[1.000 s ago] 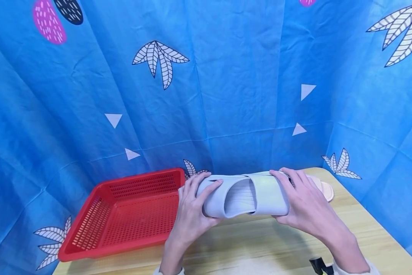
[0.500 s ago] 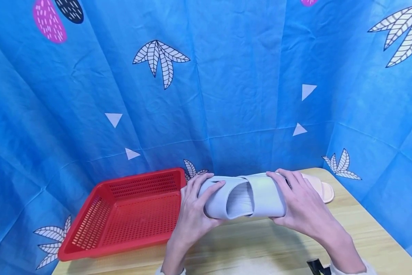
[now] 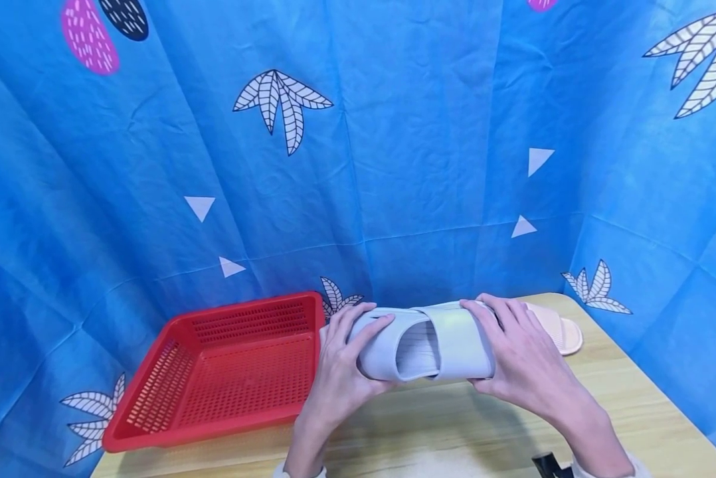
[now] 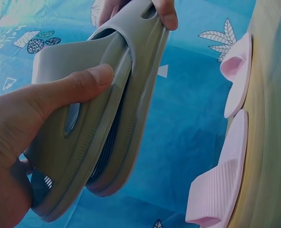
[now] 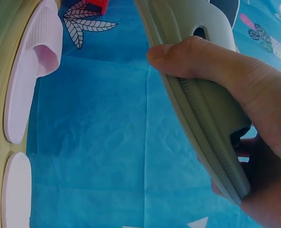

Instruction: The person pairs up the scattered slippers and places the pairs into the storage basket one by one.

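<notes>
Above the table, two light grey slippers are held side by side, their straps overlapping. My left hand (image 3: 337,372) grips the left grey slipper (image 3: 377,352), its thumb across the side of the strap in the left wrist view. With my right hand (image 3: 528,358) I grip the right grey slipper (image 3: 468,342) by its outer end. A narrow gap shows between the two soles in the left wrist view. On the table behind lie two pink slippers, the ribbed-strap pink slipper (image 4: 214,190) and another pink slipper (image 4: 240,71); my right hand partly hides them in the head view.
A red perforated plastic basket (image 3: 214,435) stands on the wooden table (image 3: 621,392) to the left. Blue patterned cloth (image 3: 418,146) hangs behind and along both sides. A small black object (image 3: 547,465) is near my right wrist at the bottom.
My hands have come slightly closer together, bringing the grey slippers with them, so their straps overlap a little more. Basket and pink slippers stay in place.
</notes>
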`<state>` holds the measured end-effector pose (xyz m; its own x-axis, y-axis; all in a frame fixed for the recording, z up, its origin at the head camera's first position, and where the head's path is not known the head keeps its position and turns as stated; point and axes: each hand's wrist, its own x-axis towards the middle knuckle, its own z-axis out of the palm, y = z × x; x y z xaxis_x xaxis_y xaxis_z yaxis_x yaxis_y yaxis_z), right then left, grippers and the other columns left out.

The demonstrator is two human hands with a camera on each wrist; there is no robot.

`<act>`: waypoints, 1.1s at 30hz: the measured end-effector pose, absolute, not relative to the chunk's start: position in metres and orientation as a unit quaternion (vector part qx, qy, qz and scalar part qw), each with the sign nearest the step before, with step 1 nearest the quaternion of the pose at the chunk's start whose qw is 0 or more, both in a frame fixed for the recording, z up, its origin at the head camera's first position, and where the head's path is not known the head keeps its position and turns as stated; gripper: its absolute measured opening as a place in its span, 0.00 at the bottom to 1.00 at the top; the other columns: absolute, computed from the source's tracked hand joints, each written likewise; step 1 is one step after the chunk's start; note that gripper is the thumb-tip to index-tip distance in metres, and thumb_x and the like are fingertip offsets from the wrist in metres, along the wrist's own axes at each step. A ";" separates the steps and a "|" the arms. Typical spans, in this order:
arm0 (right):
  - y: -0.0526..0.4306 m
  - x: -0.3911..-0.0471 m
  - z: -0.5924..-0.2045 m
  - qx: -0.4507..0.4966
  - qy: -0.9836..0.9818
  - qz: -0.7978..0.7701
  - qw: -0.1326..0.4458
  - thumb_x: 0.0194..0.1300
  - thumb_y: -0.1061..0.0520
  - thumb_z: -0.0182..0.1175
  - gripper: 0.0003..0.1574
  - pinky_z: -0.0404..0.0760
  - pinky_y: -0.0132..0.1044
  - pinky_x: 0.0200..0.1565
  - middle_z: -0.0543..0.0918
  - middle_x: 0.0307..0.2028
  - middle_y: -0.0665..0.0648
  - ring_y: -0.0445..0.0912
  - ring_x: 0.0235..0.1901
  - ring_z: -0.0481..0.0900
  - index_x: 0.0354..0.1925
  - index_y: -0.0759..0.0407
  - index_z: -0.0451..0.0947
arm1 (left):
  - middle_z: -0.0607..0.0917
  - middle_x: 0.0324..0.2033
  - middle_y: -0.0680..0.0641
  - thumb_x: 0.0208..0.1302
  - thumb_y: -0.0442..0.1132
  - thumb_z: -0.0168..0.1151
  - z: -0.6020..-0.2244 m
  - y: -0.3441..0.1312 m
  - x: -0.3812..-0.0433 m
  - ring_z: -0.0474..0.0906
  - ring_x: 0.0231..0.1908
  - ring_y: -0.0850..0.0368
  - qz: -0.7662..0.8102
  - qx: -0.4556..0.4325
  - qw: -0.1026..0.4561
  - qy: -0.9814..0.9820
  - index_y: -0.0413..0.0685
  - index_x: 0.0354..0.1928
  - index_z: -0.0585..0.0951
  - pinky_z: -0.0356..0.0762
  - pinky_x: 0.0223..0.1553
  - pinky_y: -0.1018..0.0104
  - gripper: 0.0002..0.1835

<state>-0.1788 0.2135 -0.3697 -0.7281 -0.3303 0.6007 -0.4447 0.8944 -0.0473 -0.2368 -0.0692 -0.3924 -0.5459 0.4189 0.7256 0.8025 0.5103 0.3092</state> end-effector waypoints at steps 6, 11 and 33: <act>0.212 -0.179 -0.370 0.211 -0.926 0.090 0.299 0.16 0.38 0.80 0.74 0.66 0.51 0.53 0.70 0.56 0.60 0.54 0.53 0.66 0.65 0.56 0.64 | 0.70 0.63 0.50 0.28 0.61 0.80 -0.393 -0.066 -0.235 0.57 0.65 0.51 -0.329 -0.374 0.293 -0.816 0.66 0.61 0.74 0.59 0.54 0.45 0.48; 0.210 -0.178 -0.369 0.211 -0.927 0.091 0.297 0.15 0.39 0.80 0.74 0.66 0.52 0.52 0.70 0.57 0.60 0.55 0.53 0.66 0.65 0.56 0.64 | 0.70 0.62 0.50 0.28 0.61 0.81 -0.393 -0.065 -0.233 0.57 0.64 0.50 -0.336 -0.376 0.296 -0.811 0.66 0.61 0.75 0.59 0.54 0.46 0.48; 0.206 -0.183 -0.372 0.217 -0.923 0.097 0.303 0.15 0.40 0.80 0.71 0.65 0.51 0.48 0.71 0.56 0.59 0.53 0.52 0.66 0.64 0.55 0.66 | 0.70 0.63 0.52 0.30 0.56 0.82 -0.399 -0.060 -0.232 0.59 0.63 0.49 -0.362 -0.363 0.263 -0.817 0.69 0.60 0.75 0.60 0.53 0.46 0.46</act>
<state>-0.1829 0.2056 -0.3722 -0.7224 -0.3424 0.6008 -0.4596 0.8869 -0.0471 -0.2323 -0.0604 -0.3987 -0.5985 0.4021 0.6929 0.7834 0.4747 0.4012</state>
